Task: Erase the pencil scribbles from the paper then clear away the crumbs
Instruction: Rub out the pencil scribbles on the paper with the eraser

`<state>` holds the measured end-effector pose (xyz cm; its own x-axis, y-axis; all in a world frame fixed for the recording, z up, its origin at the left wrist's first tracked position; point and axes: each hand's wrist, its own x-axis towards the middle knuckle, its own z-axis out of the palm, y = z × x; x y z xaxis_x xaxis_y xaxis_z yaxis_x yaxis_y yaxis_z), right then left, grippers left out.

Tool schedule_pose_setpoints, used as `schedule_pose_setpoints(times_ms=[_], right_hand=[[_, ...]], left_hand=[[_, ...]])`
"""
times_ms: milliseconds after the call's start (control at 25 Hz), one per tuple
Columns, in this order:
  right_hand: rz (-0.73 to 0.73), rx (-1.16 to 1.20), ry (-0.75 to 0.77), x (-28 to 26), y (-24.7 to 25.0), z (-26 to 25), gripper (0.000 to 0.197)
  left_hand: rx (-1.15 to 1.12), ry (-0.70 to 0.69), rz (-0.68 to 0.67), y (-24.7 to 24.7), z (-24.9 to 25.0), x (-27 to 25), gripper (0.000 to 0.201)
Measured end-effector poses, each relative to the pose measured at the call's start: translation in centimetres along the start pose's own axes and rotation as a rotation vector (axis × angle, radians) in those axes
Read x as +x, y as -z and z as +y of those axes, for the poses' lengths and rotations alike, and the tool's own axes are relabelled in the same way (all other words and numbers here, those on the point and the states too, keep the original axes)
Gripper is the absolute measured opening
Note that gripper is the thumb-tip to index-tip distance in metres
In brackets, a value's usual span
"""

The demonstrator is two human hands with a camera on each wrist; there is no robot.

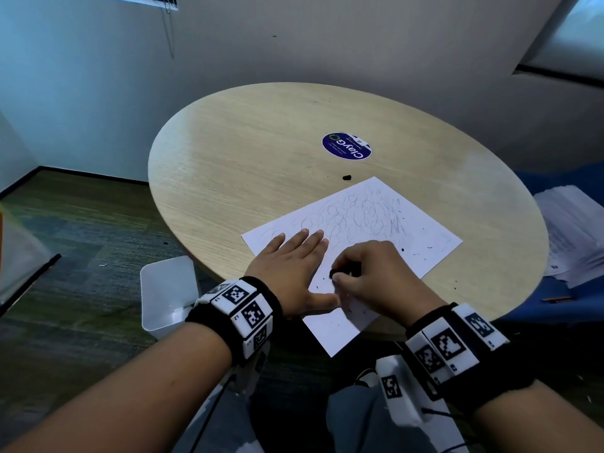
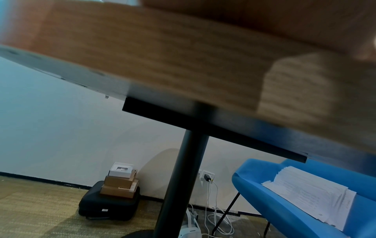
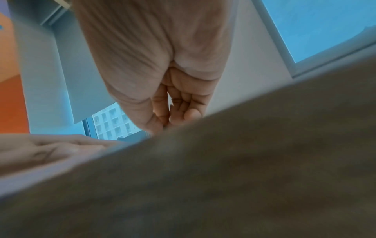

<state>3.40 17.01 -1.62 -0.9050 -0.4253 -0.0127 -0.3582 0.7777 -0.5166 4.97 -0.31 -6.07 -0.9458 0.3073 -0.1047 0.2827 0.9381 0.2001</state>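
A white sheet of paper with grey pencil scribbles lies on the round wooden table, its near corner hanging over the table's front edge. My left hand lies flat on the paper's left part, fingers straight, pressing it down. My right hand pinches a small black eraser against the paper just right of the left thumb. Dark crumbs dot the paper's near and right parts. In the right wrist view my right hand shows curled fingers at the table edge; the eraser is hidden there.
A small black lump sits on the table beyond the paper, near a blue round sticker. A white bin stands on the floor at the left. A blue chair with stacked papers is on the right.
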Motion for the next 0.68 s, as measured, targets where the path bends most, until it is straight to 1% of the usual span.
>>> schedule_pose_setpoints(times_ms=[120, 200, 280, 320, 360, 480, 520, 640, 680], right_hand=[[0.104, -0.044, -0.084, 0.8, 0.4, 0.9, 0.014], [0.079, -0.053, -0.055, 0.6, 0.0, 0.6, 0.014], [0.012, -0.002, 0.016, 0.0, -0.7, -0.1, 0.013], [-0.001, 0.021, 0.021, -0.2, -0.6, -0.1, 0.013], [0.018, 0.023, 0.001, 0.0, -0.3, 0.2, 0.013], [0.134, -0.038, -0.097, 0.7, 0.5, 1.2, 0.014], [0.142, -0.054, -0.097, 0.7, 0.4, 1.2, 0.014], [0.051, -0.01, 0.01, -0.1, -0.6, -0.1, 0.014], [0.027, 0.006, 0.02, -0.2, -0.6, -0.2, 0.013]], left_hand=[[0.006, 0.0, -0.01, -0.1, 0.0, 0.1, 0.106], [0.009, 0.0, -0.003, -0.1, 0.0, 0.0, 0.105], [0.003, 0.004, 0.004, 0.0, 0.0, -0.1, 0.101], [0.002, 0.006, 0.006, 0.0, 0.1, -0.1, 0.101], [0.003, 0.006, 0.004, 0.0, 0.1, -0.1, 0.102], [0.005, 0.003, -0.007, 0.0, 0.1, -0.1, 0.106], [0.005, 0.003, -0.005, 0.0, 0.2, -0.1, 0.106], [0.004, 0.003, 0.006, 0.1, 0.1, -0.1, 0.102], [0.003, 0.003, 0.007, 0.1, 0.1, -0.1, 0.102]])
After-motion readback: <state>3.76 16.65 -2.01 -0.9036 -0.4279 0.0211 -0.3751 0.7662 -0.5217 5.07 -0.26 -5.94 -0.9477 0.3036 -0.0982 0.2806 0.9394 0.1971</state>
